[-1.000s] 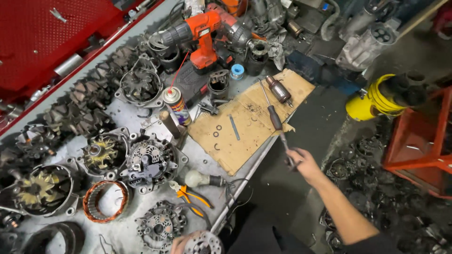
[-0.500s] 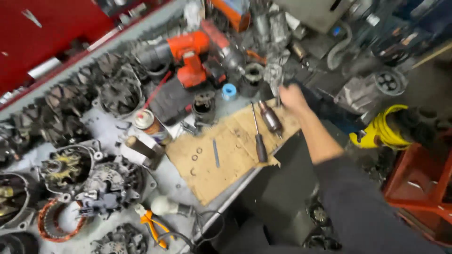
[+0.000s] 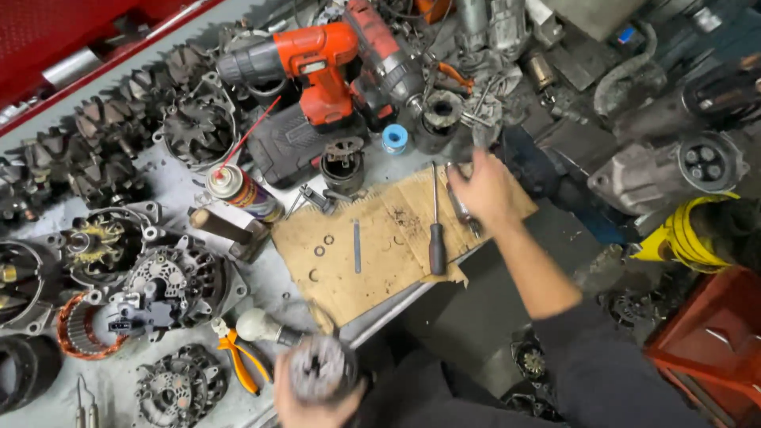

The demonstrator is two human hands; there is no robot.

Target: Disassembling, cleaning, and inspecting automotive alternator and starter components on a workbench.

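- Two hands at work: my right hand (image 3: 485, 190) is stretched out over the far end of the cardboard sheet (image 3: 372, 254), and my left hand (image 3: 317, 400) is low at the near edge of the bench (image 3: 182, 178).
- Right hand's fingers are curled around something small and dark at the top of the cardboard; it's too blurred for me to say what it is, or how firm the hold is.
- Left hand is wrapped up under a round grey metal part (image 3: 321, 366), gripping it from below, just off the bench edge.
- Black-handled screwdriver (image 3: 435, 230) lies on the cardboard just beside my right hand, handle towards me.
- Small washers (image 3: 319, 250) and a thin metal pin (image 3: 357, 246) sit further left on the same sheet.
- Orange cordless drill (image 3: 313, 63) rests at the back of the bench, well beyond my right hand.
- Spray can (image 3: 242, 190) with its red straw lies left of the cardboard.
- Orange-handled pliers (image 3: 238, 357) and a pale bulb (image 3: 255, 323) lie close to my left hand.
- Dismantled alternator housings (image 3: 170, 285) crowd the left side of the bench.
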